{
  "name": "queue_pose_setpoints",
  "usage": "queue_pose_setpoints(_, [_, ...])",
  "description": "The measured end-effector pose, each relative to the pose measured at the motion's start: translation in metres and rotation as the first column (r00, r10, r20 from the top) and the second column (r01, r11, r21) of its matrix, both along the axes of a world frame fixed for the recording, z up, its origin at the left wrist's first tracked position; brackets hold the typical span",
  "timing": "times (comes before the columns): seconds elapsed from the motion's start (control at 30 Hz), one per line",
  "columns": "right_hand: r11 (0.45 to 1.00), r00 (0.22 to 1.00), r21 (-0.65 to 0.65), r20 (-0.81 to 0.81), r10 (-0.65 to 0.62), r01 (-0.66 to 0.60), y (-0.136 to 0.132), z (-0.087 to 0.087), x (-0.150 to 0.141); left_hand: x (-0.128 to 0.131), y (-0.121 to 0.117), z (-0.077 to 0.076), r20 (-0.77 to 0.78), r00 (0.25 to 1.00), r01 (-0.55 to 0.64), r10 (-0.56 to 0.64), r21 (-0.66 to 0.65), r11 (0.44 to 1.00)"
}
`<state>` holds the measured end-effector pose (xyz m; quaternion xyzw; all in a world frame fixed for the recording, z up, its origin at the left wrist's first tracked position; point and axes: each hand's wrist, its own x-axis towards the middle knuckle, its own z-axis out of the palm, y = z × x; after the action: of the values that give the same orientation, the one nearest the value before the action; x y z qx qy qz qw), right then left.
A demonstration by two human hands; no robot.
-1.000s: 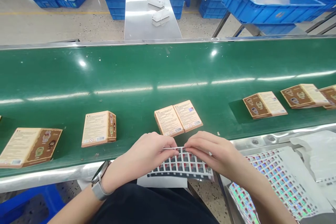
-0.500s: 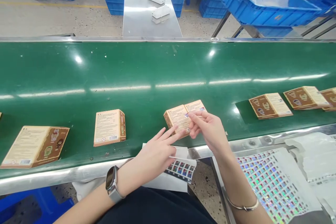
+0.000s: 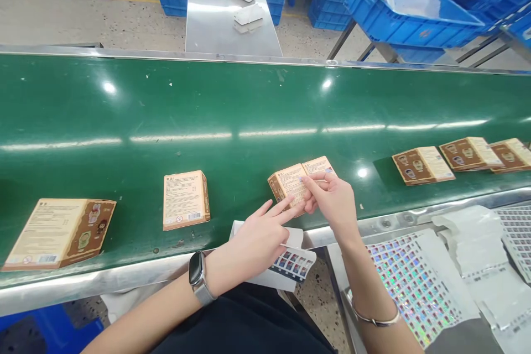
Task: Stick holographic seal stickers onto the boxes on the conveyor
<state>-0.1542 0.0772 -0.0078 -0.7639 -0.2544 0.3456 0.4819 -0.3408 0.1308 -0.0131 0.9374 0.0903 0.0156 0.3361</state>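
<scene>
A cream and brown printed box (image 3: 290, 180) lies on the green belt, its text side up, touching a second cream box (image 3: 318, 165) behind it. My left hand (image 3: 257, 246) stretches its fore fingers onto the near box's lower part. Tucked under that hand is a sheet of small stickers (image 3: 296, 265), held near the thumb. My right hand (image 3: 334, 204) pinches a small shiny sticker (image 3: 302, 179) with thumb and forefinger, against the near box's right side. Its other fingers curl in and partly hide the box.
More boxes lie on the belt (image 3: 232, 99): one standing apart (image 3: 185, 199), one at far left (image 3: 41, 229), several at right (image 3: 423, 166). Sticker sheets (image 3: 410, 282) lie by the metal edge at lower right. Blue crates (image 3: 410, 16) stand beyond the belt.
The near boxes and both hands have shifted slightly right together. My right hand's pinched fingertips remain at the box. The whole view has also swung a little.
</scene>
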Motion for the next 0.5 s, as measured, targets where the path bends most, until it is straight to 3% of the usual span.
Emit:
queue_pose_setpoints(0.2, [0.995, 0.987, -0.093, 0.161, -0.005, 0.02, 0.004, -0.004, 0.02, 0.006, 0.005, 0.009, 0.055, 0.998, 0.041, -0.038, -0.052, 0.998])
queue_pose_setpoints(0.3, [0.996, 0.989, -0.088, 0.146, 0.014, -0.001, 0.001, 0.0, 0.027, -0.006, 0.009, 0.02, 0.034, 0.997, -0.059, 0.064, -0.139, 0.989])
queue_pose_setpoints(0.37, [0.992, 0.984, -0.047, 0.126, 0.126, -0.121, -0.004, 0.013, 0.022, -0.018, 0.012, 0.03, -0.028, 0.986, -0.165, 0.162, -0.217, 0.962])
queue_pose_setpoints(0.43, [0.926, 0.917, 0.009, 0.144, 0.373, -0.378, -0.012, 0.033, 0.012, -0.027, 0.014, 0.039, -0.076, 0.968, -0.253, 0.241, -0.289, 0.923])
queue_pose_setpoints(0.5, [0.746, 0.734, -0.009, 0.173, 0.657, -0.666, -0.018, 0.051, -0.002, -0.035, 0.016, 0.046, -0.121, 0.942, -0.337, 0.314, -0.383, 0.86])
